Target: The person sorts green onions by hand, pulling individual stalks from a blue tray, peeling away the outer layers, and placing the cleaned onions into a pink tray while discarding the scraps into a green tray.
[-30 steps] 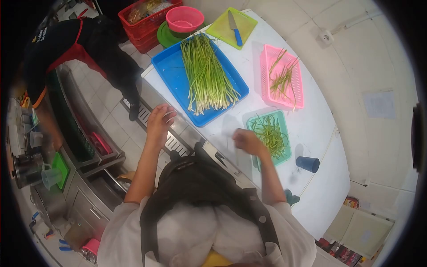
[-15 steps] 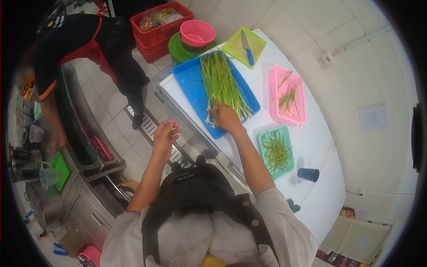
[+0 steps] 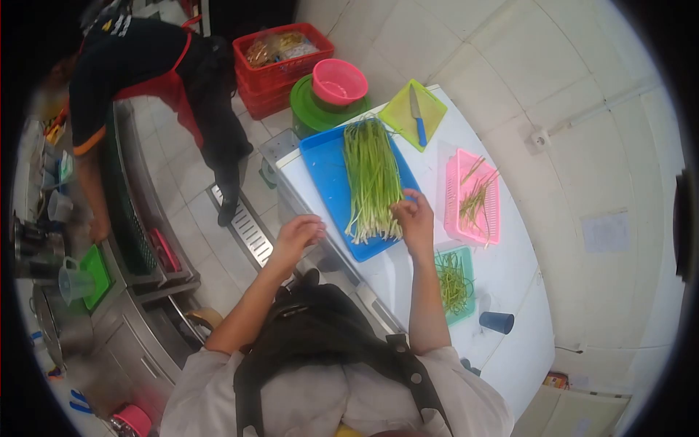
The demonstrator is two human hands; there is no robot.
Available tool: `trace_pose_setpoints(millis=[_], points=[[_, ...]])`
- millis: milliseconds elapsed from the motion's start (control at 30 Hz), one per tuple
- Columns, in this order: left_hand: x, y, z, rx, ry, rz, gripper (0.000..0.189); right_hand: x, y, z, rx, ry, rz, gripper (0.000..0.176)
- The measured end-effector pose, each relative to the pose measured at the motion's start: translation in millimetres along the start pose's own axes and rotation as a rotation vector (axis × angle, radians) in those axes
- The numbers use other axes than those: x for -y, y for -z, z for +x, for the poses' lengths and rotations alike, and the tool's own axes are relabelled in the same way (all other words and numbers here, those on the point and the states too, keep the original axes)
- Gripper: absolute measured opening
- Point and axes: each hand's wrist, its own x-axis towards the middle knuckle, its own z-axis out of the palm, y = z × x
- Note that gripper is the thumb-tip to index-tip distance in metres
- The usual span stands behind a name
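A thick bunch of green onions (image 3: 370,171) lies lengthwise in a blue tray (image 3: 324,171) on the white table, pale root ends toward me. At the right side of those ends is my right hand (image 3: 415,218), fingers bent and apart, fingertips right at the outer stalks. My left hand (image 3: 300,237) hovers left of the tray near the table edge, its fingers loosely bent with nothing visible in them. To the right, a pink basket (image 3: 453,211) and a mint-green tray (image 3: 463,315) each hold loose green stalks.
A knife (image 3: 417,113) with a blue handle rests on a lime cutting board (image 3: 429,109). A dark blue cup (image 3: 496,322) lies on its side. Beyond the table stand a pink basin (image 3: 339,81) and red crates (image 3: 266,100). Another person (image 3: 138,65) bends over the counter at left.
My right hand has moved from the left side of the green onions to their right side. The bunch lies straighter, its root ends gathered. My left hand has shifted slightly right relative to my body.
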Motion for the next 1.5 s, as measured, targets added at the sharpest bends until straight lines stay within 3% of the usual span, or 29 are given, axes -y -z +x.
trace_pose_setpoints(millis=[100,333,433,467,567,800,1000,1100,1233,1433,1500], points=[[-20.4,-57.4,35.7,0.210,-0.043,0.060,0.033,-9.1,6.5,-23.4,0.001,-0.026,0.137,0.031],[-21.2,-157.2,98.0,0.177,-0.031,0.222,0.034,-53.3,20.8,-65.9,0.043,-0.021,0.229,0.024],[-7.4,-177.7,104.1,0.250,0.037,0.270,0.028,-71.2,46.5,-64.2,-0.082,0.016,0.231,0.020],[0.2,-182.3,105.6,0.275,0.059,0.266,0.026,-74.9,56.0,-61.7,-0.141,-0.062,0.347,0.021],[10.0,-201.5,102.4,0.393,0.132,0.310,0.026,-66.6,100.5,-49.7,-0.170,-0.025,0.595,0.025],[34.7,-217.9,99.9,0.664,0.280,0.420,0.025,-50.2,154.0,-39.7,-0.061,-0.152,0.506,0.023],[42.5,-236.5,97.0,0.564,0.258,0.445,0.023,-63.7,144.7,-49.9,-0.126,-0.137,0.490,0.011],[47.5,-234.9,96.5,0.524,0.230,0.449,0.025,-65.3,138.9,-48.5,-0.235,-0.077,0.324,0.012],[51.5,-238.1,92.8,0.416,0.287,0.329,0.024,-70.1,136.8,-49.6,-0.272,-0.008,0.329,0.014],[60.6,-237.5,90.6,0.590,0.388,0.165,0.016,-70.5,139.7,-56.9,-0.343,-0.043,0.431,0.015],[65.1,-237.4,87.7,0.538,0.398,0.185,0.014,-70.8,144.3,-58.8,-0.330,-0.062,0.496,0.014]])
